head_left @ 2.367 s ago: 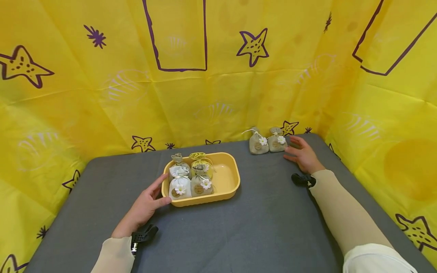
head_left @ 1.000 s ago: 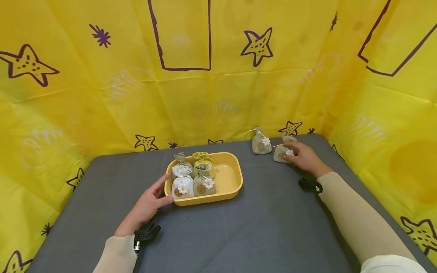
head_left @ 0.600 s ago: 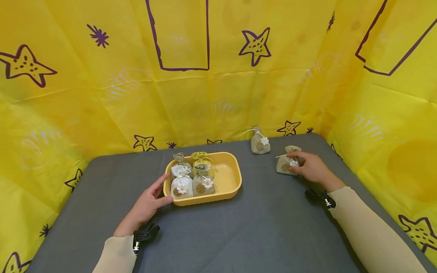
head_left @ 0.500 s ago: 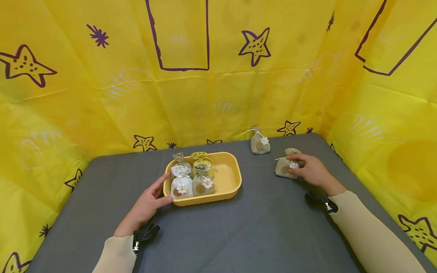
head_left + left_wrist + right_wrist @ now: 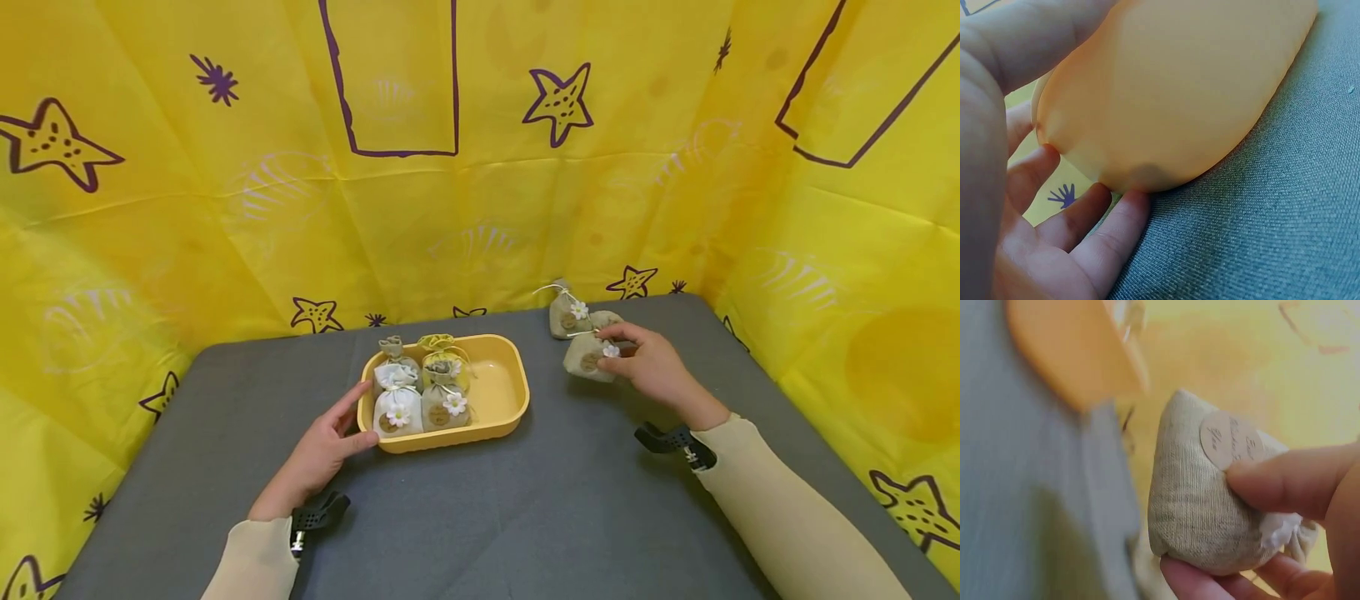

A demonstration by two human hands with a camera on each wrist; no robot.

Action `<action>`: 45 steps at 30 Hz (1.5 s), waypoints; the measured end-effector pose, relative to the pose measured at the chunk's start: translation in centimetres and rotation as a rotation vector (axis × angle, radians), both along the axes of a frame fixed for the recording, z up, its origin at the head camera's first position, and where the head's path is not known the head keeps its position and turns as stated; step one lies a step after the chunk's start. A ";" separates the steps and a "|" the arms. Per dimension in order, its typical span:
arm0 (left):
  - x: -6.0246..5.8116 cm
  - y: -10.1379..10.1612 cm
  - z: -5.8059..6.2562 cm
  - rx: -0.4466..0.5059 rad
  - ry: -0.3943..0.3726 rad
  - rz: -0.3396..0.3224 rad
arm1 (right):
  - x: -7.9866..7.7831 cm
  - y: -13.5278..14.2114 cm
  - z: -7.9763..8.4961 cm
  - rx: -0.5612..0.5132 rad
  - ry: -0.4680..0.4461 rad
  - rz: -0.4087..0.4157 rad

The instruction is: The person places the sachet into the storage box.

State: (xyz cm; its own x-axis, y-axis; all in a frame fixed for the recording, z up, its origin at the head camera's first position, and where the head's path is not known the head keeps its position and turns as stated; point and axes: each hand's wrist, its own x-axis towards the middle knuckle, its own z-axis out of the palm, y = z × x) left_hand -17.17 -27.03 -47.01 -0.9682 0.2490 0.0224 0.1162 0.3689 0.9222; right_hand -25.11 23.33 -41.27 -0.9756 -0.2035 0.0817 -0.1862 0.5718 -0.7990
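My right hand (image 5: 648, 371) pinches a small beige linen drawstring sachet (image 5: 581, 358) with a white flower and round tag. In the right wrist view the thumb presses near the tag of the sachet (image 5: 1197, 487), with fingers beneath. It is lifted above the table and tilted. Another beige sachet (image 5: 564, 321) stands behind it, partly covered. My left hand (image 5: 318, 450) is spread at the left end of a yellow tray (image 5: 498, 392), its fingers touching the outer wall. In the left wrist view several fingertips (image 5: 1129, 206) rest against the tray (image 5: 1166, 94).
Inside the tray's left part stand several sachets: a white one (image 5: 397, 414), a beige one (image 5: 442, 412), a yellow one (image 5: 450, 358) and a beige one behind (image 5: 393, 350). A grey cloth covers the table (image 5: 480, 517). A yellow printed curtain (image 5: 480, 200) stands behind.
My right hand has taken hold of the right-hand sachet at the back, drawn it forward, then carried it left toward the tray. The left hand stays at the tray.
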 end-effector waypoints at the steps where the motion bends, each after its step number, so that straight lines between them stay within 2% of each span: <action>1: 0.0 0.0 0.0 0.001 -0.001 0.003 | -0.1 -1.0 0.4 -0.011 0.008 0.006; 5: 0.0 -0.1 0.0 -0.002 -0.006 0.005 | -0.5 -5.1 1.9 -0.044 0.035 0.023; 8: -0.1 -0.2 -0.1 -0.006 -0.010 0.005 | -0.9 -8.2 2.3 -0.057 0.056 0.045; 13: -0.2 -0.2 -0.2 -0.017 -0.020 0.011 | -1.5 -12.4 1.8 -0.050 0.063 0.107; 17: -0.2 -0.1 -0.1 -0.016 -0.020 0.016 | -1.9 -14.4 1.0 -0.021 0.075 0.130; 22: -0.2 -0.1 -0.1 -0.013 -0.016 0.016 | -2.1 -15.1 0.5 0.012 0.099 0.126; 30: -0.2 -0.2 -0.2 -0.012 -0.023 0.021 | -2.9 -15.5 -1.1 0.015 0.093 0.133; 37: 0.0 -0.2 -0.1 -0.018 -0.015 0.018 | -2.9 -16.2 -2.0 0.011 0.079 0.117; 45: -0.1 -0.2 -0.2 -0.025 -0.006 0.006 | -2.6 -16.4 -2.2 0.166 0.130 0.170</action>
State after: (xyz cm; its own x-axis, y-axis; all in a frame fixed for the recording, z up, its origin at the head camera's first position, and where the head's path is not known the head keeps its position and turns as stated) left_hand -17.27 -27.23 -47.18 -0.9698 0.2435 0.0108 0.1087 0.3921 0.9135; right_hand -27.68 6.97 -43.46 -0.9097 -0.3849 0.1559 -0.3858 0.6443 -0.6604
